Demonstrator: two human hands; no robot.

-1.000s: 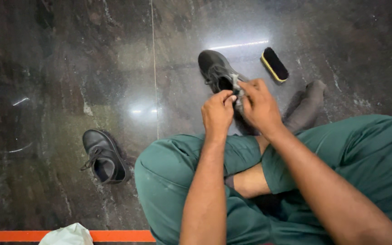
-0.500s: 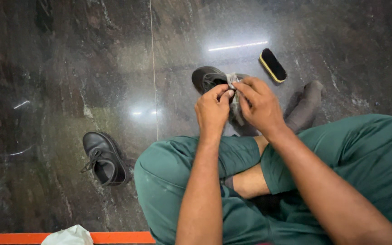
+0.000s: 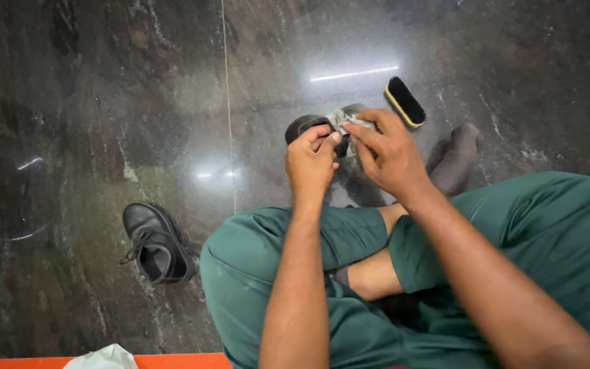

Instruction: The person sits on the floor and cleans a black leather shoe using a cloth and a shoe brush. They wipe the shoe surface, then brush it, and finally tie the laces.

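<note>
Held up over the dark floor (image 3: pixel 104 102) ahead of the crossed legs, the black shoe (image 3: pixel 303 126) looks stiff and light, best gripped by its collar, where the left hand (image 3: pixel 312 164) pinches it while the right hand (image 3: pixel 389 154) curls around a soft grey cloth (image 3: pixel 342 119).

Dark polished stone floor (image 3: pixel 104 102) mirrors a ceiling light strip (image 3: pixel 354 73).

No label, no sign, no screen showed anywhere. The nearest thing to a package was a crumpled white lump (image 3: pixel 100 358), maybe a bag, though that could not be told. It sat at the bottom edge, down and left of the left hand (image 3: pixel 312 160), well apart from it. It was plain white and lay against an orange strip (image 3: pixel 22 362).
</note>
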